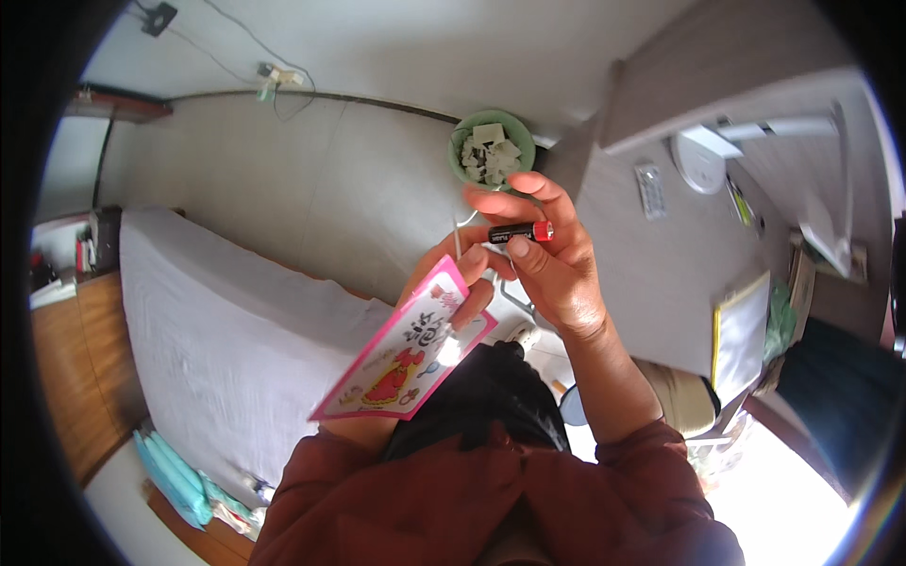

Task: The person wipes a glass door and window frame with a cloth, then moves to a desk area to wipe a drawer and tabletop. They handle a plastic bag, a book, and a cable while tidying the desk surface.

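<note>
My right hand (pixel 559 262) holds a black battery with a red end (pixel 522 232) between its thumb and fingers. My left hand (pixel 471 265) grips the upper part of a flat, pink-edged card or packet (pixel 396 361), which bears writing and a printed figure in red and yellow. Some fingers of the left hand lie just beside the battery, and whether they touch it is unclear. A thin white cord or strip (pixel 456 237) shows by the left fingers; what it belongs to is partly hidden.
Beyond my hands, a green bin (pixel 527 134) full of scraps stands by the wall. At right is a desk (pixel 616 233) with a round white object (pixel 699 161), a clear-and-grey pack (pixel 650 189) and a yellow-edged board (pixel 740 339). A cloth-covered bed (pixel 233 318) lies at left.
</note>
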Demonstrator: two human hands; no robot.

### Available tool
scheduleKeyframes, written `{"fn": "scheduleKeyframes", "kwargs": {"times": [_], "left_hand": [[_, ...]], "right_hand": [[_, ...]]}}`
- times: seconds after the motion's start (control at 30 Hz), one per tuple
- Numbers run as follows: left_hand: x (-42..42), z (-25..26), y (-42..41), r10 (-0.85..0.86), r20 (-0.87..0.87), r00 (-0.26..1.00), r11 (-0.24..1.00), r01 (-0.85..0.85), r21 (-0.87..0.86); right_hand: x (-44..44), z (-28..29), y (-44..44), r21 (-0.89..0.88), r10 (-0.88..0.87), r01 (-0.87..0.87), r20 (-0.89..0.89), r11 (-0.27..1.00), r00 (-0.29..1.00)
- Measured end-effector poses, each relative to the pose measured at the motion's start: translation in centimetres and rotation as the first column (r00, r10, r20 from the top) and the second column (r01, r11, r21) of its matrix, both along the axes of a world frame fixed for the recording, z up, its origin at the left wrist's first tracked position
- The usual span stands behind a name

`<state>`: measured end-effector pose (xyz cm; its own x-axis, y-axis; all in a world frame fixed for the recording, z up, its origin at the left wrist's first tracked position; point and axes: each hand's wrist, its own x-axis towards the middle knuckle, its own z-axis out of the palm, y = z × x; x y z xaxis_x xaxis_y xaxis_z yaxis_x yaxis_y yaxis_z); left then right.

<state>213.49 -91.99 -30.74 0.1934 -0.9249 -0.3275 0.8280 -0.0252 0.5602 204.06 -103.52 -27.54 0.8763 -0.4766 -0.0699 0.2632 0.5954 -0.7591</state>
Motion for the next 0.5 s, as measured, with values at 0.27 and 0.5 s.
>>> {"fn": "scheduleKeyframes", "kwargs": {"times": [0.27,0.5], "left_hand": [[-13.5,12.2,-0.1,0.19,0.599,0.778,0.982,-0.154,-0.111],[-22.8,17.1,0.2,0.129,0.904,0.407,0.979,0.091,-0.18]], "right_hand": [[-14.7,6.2,2.8,-0.066,-0.286,0.3,0.171,0.952,0.943],[-23.6,8.1,4.9,0.391,-0.154,-0.052,0.476,0.919,0.866]]}}
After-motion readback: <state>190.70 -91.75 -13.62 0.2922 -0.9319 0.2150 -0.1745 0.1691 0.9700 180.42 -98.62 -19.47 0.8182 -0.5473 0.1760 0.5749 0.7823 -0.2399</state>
